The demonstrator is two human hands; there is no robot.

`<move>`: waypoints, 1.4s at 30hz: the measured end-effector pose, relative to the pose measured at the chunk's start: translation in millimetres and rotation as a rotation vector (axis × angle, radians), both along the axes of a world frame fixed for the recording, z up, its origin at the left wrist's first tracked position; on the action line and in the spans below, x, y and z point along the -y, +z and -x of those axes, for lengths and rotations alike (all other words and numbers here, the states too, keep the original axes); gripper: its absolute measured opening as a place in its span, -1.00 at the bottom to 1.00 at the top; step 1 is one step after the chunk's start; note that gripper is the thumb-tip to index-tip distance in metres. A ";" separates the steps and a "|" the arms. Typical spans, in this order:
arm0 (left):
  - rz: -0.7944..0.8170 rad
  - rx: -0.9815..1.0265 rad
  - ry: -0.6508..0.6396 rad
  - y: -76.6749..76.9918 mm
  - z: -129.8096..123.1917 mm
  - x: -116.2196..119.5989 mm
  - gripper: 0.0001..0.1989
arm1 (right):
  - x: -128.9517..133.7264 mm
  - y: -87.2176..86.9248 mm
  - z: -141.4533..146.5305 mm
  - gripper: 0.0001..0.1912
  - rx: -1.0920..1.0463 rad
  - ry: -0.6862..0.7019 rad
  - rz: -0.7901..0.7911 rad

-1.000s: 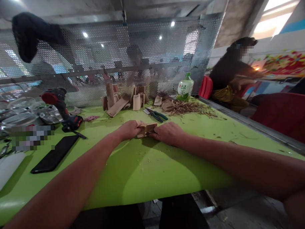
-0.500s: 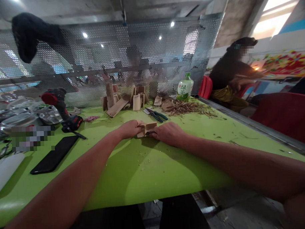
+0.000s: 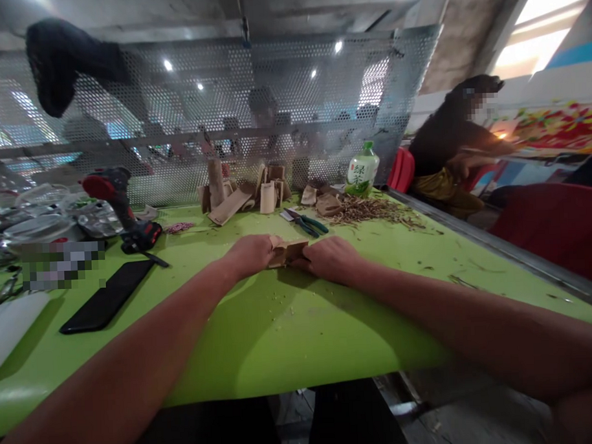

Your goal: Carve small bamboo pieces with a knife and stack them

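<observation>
On the green tabletop (image 3: 281, 339), a small tan piece (image 3: 296, 250) with flat faces set at an angle lies between my two hands. It looks like split bamboo or stiff board; I cannot tell which. My left hand (image 3: 252, 254) is closed on its left side, fingers curled over the edge. From the right, my right hand (image 3: 331, 256) grips the other side, its thumb and fingers pinched near the front. Whether a small tool is also in that hand is hidden. Pale crumbs lie on the table just in front. Behind the hands rest dark-handled pliers (image 3: 308, 224).
Split bamboo-like pieces (image 3: 232, 205) stand at the back beside a green tea bottle (image 3: 363, 171) and a heap of brown shavings (image 3: 368, 208). Leftward are a cordless drill (image 3: 123, 205), a black phone (image 3: 107, 298) and glass jars (image 3: 41, 229). Another person (image 3: 441, 133) sits at right.
Both hands stay close together on the tan piece, which has turned slightly. A dark edge visible at my right fingertips earlier is now out of sight. The view has shifted slightly.
</observation>
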State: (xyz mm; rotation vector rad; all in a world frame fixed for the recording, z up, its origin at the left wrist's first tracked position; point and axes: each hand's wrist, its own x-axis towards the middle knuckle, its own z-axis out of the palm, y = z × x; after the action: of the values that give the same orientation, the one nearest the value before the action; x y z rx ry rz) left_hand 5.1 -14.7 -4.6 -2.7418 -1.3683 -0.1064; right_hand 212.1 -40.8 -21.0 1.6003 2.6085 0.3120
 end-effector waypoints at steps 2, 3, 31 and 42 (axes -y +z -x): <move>-0.006 -0.014 -0.012 0.9 -0.2 1.5 -0.64 | -0.2 1.5 -0.4 -0.24 -0.010 -0.005 0.026; -0.004 -0.019 -0.010 1.7 -0.5 2.1 -0.65 | -0.3 2.1 -0.6 -0.24 -0.017 -0.011 0.042; 0.115 0.065 0.077 3.9 0.6 -1.0 -0.67 | -3.9 1.1 1.3 -0.37 -0.052 -0.043 -0.037; 0.082 0.041 0.095 3.5 1.2 2.0 -0.67 | -9.9 0.8 3.4 -0.17 -0.014 -0.023 0.012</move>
State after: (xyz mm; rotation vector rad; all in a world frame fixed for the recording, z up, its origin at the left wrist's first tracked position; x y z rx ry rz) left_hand 3.9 -16.7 -1.1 -2.7492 -1.5439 -0.1043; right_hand 208.7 -30.9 -20.1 1.6329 2.5951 0.2838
